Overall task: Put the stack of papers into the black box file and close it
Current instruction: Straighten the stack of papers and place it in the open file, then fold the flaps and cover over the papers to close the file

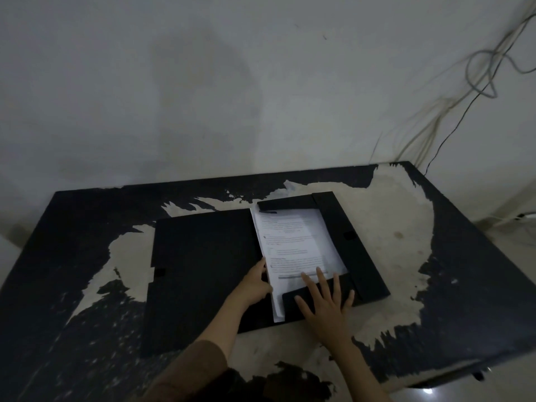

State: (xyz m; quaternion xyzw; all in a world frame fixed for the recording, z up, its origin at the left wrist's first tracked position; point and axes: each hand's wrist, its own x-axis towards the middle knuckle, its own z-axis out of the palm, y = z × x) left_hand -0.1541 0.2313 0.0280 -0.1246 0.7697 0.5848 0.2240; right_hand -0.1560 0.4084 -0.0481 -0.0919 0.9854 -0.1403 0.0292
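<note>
The black box file [203, 256] lies open on the table, its lid spread flat to the left. A stack of printed white papers [293, 245] rests in its right half, slightly askew, with the near left corner sticking out past the file's front. Black flaps frame the stack at the far end [285, 205], the right side [348, 242] and the near end. My right hand [324, 303] lies flat with fingers spread on the near flap and the papers' lower edge. My left hand [255, 282] touches the stack's left edge with its fingers.
The table [406, 227] is black with large worn pale patches and stands against a white wall. Loose cables [475, 82] hang down the wall at the right rear corner. A brown sleeve [197, 369] covers my left forearm.
</note>
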